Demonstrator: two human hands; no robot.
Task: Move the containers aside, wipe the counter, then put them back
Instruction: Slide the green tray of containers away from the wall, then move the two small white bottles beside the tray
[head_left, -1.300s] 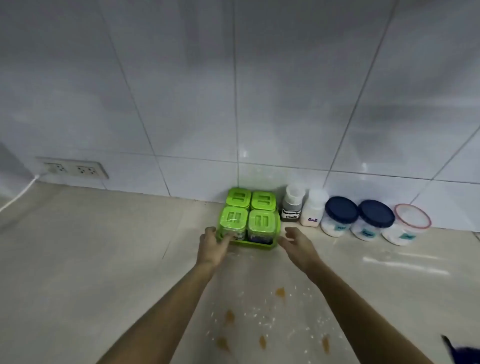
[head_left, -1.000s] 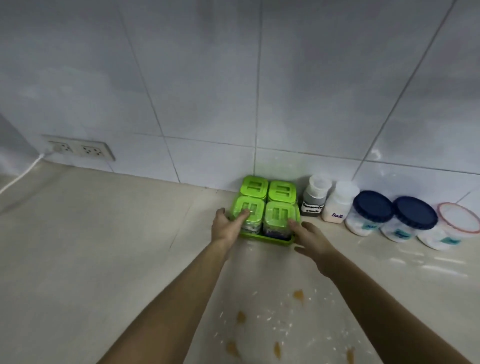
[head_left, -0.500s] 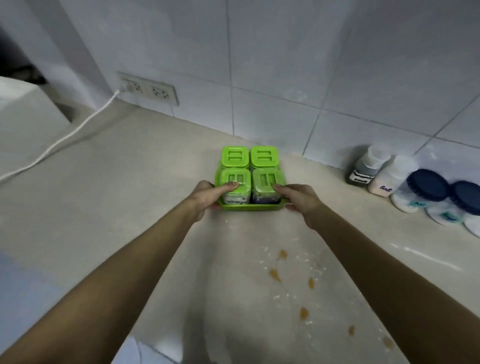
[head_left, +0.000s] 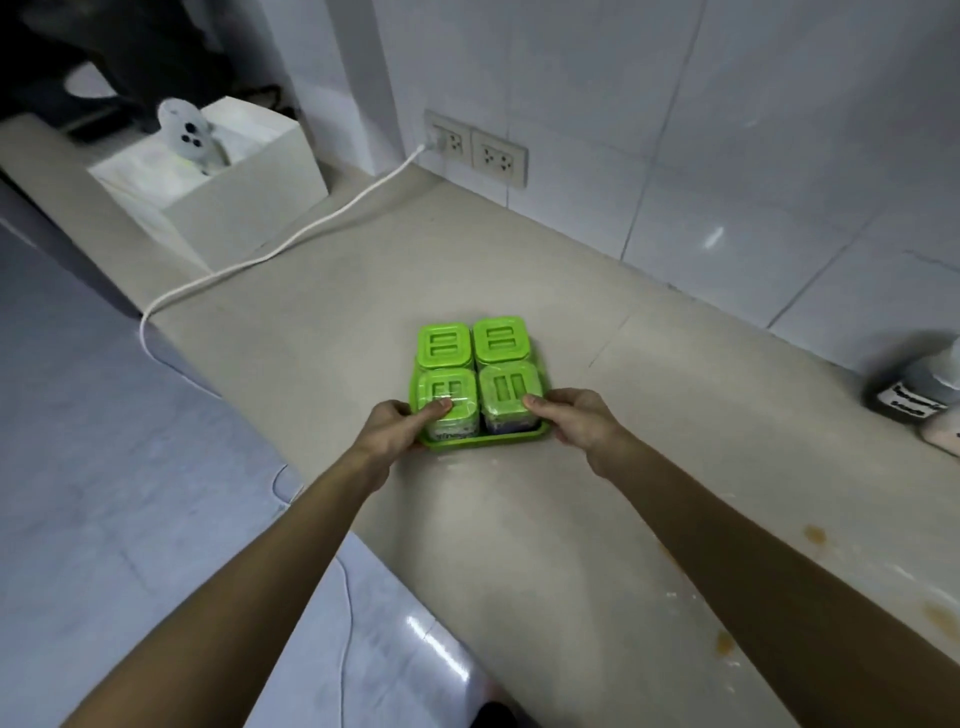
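Note:
A green tray (head_left: 485, 441) holds several clear jars with green lids (head_left: 501, 340) in a square block. It sits in the middle of the beige counter (head_left: 363, 291), away from the wall. My left hand (head_left: 395, 428) grips the tray's near left corner, thumb on the front-left lid. My right hand (head_left: 576, 421) grips the near right corner, thumb on the front-right lid. At the right edge a dark-filled bottle (head_left: 914, 389) with a label stands blurred, with part of a white bottle (head_left: 943, 434) beside it.
Orange-brown stains (head_left: 814, 535) and white specks mark the counter at the right. A white box (head_left: 228, 176) stands at the far left end. A white cable (head_left: 291, 241) runs from the wall sockets (head_left: 475, 148) across the counter and off its edge. Tiled floor lies to the left.
Both hands closed on the green tray by the wall and carried it left along the counter, away from the bottles and tubs. The blue-lidded tubs have left the view.

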